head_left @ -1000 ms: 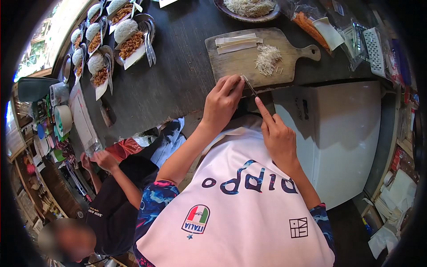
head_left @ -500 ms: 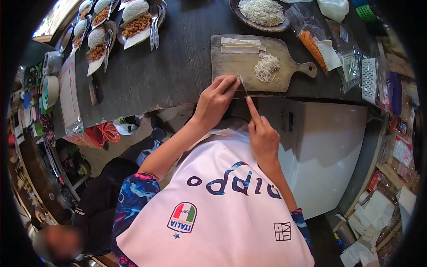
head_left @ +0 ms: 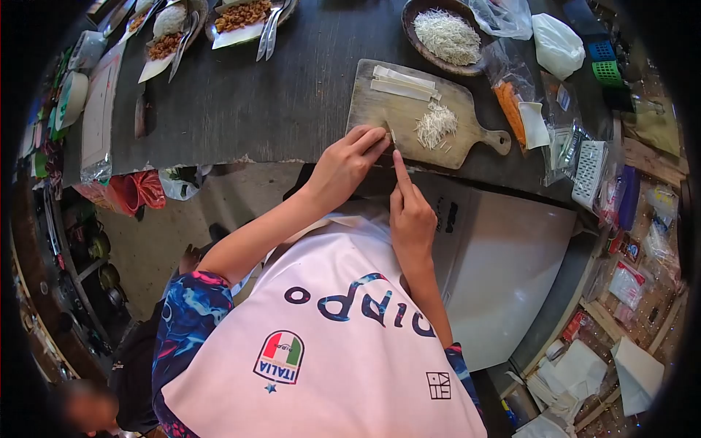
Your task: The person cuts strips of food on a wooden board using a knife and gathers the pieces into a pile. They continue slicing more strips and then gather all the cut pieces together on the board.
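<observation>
My left hand (head_left: 349,165) is closed at the near left edge of a wooden cutting board (head_left: 365,102), its fingers pinching something pale and mostly hidden. My right hand (head_left: 413,219) grips a small knife (head_left: 391,134), index finger stretched along it, the blade close beside the left fingertips. Pale thin strips (head_left: 437,125) lie heaped on the board right of the knife. Longer pale flat pieces (head_left: 403,82) rest near the board's far edge. Beyond the board, a round bowl (head_left: 478,69) holds a pile of white shreds (head_left: 447,36).
Plates with rice and brown food (head_left: 241,16) stand at the far left. Right of the board lie an orange item in a plastic bag (head_left: 509,109), a white bag (head_left: 558,45) and a white grater (head_left: 589,174). Another person (head_left: 87,405) is at the lower left.
The view has turned, showing more of the right side and less of the plates. The right hand and knife have drawn slightly nearer the left hand.
</observation>
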`<state>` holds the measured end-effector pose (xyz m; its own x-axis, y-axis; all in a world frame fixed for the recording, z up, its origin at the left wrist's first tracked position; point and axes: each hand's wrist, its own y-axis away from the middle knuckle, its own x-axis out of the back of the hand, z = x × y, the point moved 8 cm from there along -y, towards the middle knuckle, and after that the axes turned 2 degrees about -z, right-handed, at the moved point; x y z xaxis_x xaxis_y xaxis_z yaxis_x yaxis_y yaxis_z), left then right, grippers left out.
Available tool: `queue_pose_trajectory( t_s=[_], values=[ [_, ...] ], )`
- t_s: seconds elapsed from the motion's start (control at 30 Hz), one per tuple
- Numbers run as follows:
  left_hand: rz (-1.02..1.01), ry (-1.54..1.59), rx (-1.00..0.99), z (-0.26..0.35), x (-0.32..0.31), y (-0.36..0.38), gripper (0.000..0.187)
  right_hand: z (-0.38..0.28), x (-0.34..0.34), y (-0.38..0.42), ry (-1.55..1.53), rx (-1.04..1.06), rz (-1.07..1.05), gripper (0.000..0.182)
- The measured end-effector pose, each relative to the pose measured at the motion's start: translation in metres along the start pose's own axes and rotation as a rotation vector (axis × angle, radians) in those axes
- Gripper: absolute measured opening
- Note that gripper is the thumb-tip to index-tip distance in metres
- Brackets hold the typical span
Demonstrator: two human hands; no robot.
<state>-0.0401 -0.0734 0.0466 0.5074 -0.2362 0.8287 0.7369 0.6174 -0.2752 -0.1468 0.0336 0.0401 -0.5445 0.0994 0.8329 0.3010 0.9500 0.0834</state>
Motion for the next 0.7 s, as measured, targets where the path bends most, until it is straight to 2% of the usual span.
queue_pose_trajectory(
  t_s=[0.17,0.37,0.47,0.7],
  values=[
    [0.032,0.008,-0.008,-0.002,0.0,0.001,0.046,0.003,0.008,0.021,0.016,-0.073,-0.086,0.065],
    [0.039,0.021,0.005,0.0,0.0,0.003,0.045,-0.001,0.001,-0.004,-0.047,0.027,0.018,0.067],
    [0.047,0.025,-0.008,-0.003,0.003,-0.001,0.045,-0.001,0.007,0.016,-0.019,-0.043,-0.053,0.066],
    [0.07,0.045,0.061,-0.004,0.003,0.002,0.044,-0.003,0.002,-0.002,-0.068,0.001,0.009,0.067]
  ],
)
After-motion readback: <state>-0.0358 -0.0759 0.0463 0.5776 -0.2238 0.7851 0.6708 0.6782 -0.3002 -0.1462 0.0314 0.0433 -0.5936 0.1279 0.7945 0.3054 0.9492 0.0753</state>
